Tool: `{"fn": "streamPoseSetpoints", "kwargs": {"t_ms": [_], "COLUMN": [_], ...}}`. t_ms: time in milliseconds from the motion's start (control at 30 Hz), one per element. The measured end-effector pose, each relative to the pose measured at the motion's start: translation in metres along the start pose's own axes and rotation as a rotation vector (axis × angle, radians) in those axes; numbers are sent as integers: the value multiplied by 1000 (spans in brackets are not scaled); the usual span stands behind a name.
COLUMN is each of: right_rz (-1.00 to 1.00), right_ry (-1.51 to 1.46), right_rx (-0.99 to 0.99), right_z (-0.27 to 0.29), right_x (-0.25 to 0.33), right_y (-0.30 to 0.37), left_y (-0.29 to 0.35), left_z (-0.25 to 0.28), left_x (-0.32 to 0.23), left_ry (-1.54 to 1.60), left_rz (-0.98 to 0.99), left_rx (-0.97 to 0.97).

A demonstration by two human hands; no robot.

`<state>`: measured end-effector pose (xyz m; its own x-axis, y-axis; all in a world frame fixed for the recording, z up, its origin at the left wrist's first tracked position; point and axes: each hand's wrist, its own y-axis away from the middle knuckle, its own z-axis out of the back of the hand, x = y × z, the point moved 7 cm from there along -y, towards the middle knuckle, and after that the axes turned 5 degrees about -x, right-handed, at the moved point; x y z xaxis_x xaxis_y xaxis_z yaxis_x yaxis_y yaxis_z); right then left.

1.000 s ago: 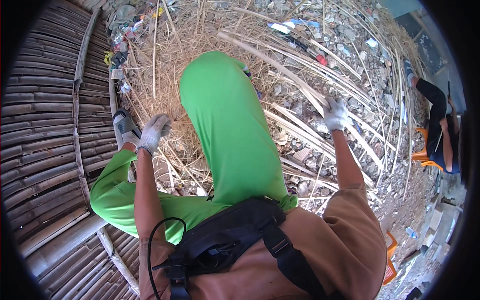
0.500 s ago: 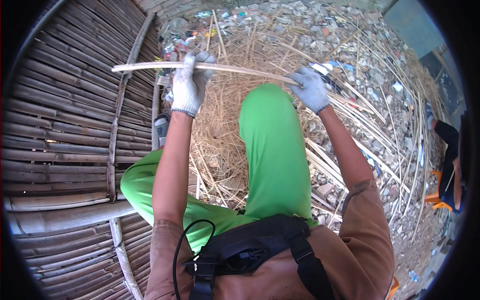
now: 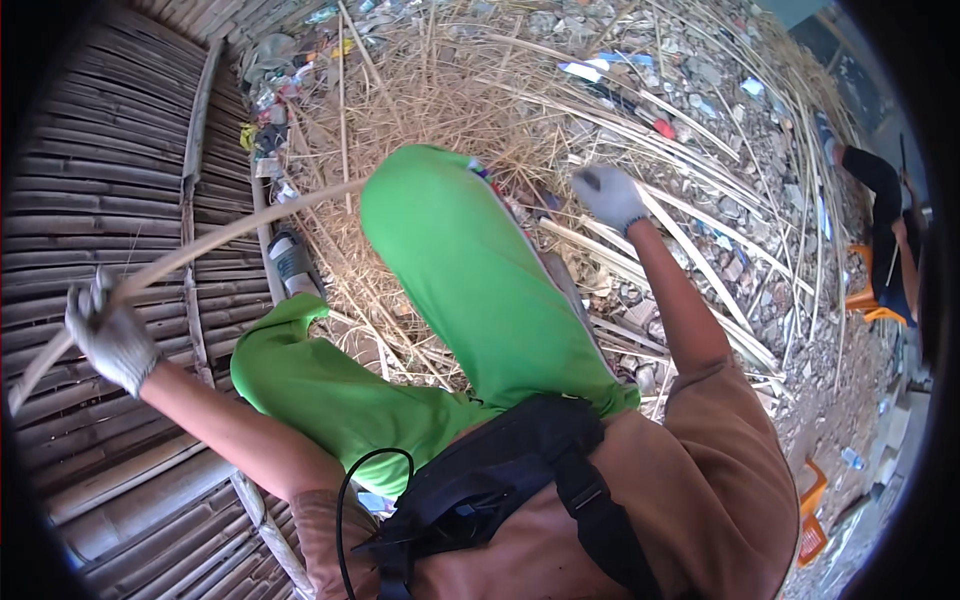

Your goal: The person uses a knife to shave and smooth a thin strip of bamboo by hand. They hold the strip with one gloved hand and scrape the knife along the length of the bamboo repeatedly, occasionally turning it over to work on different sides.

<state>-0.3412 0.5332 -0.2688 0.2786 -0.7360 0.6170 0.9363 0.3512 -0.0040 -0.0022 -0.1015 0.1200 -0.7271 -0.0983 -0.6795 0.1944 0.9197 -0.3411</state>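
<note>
My left hand (image 3: 112,335), in a whitish knit glove, is closed round a long pale bamboo strip (image 3: 235,230). The strip slants from the far left rim up to my raised knee in green trousers (image 3: 440,230), where its other end meets the knee's edge. Over to the right, my gloved right hand (image 3: 608,197) is curled into a fist above scattered strips. A dark patch shows at its fingers; whether that is a held thing or a stain is unclear. The bamboo strip lies well apart from this hand.
A slatted bamboo wall (image 3: 90,220) stands along the left. Dry shavings (image 3: 440,90) cover the ground ahead. Several cut bamboo strips (image 3: 690,165) lie over rubble at right. Another person (image 3: 890,220) sits by an orange chair (image 3: 862,290) at the far right.
My right hand has let go of the bamboo strip and sits slightly lower. My left hand has swung far left and down with the strip, now slanted. The view has shifted.
</note>
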Motion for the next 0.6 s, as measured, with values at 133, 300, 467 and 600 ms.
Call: {"fn": "streamPoseSetpoints", "kwargs": {"t_ms": [133,300,467,600], "right_rz": [-139,-221,-521,-483], "right_ry": [284,449,320,357], "right_rx": [360,729,511,563], "right_z": [-56,-146,-181,-169], "right_x": [-95,-105,-137,-131], "right_y": [101,189,250,248], "left_y": [-25,9,36,58], "left_z": [79,77,37,27], "left_x": [-37,-118,-81,-66], "left_ry": [203,107,152,82], "left_rz": [124,-15,7,-86], "left_rx": [196,120,293,153]}}
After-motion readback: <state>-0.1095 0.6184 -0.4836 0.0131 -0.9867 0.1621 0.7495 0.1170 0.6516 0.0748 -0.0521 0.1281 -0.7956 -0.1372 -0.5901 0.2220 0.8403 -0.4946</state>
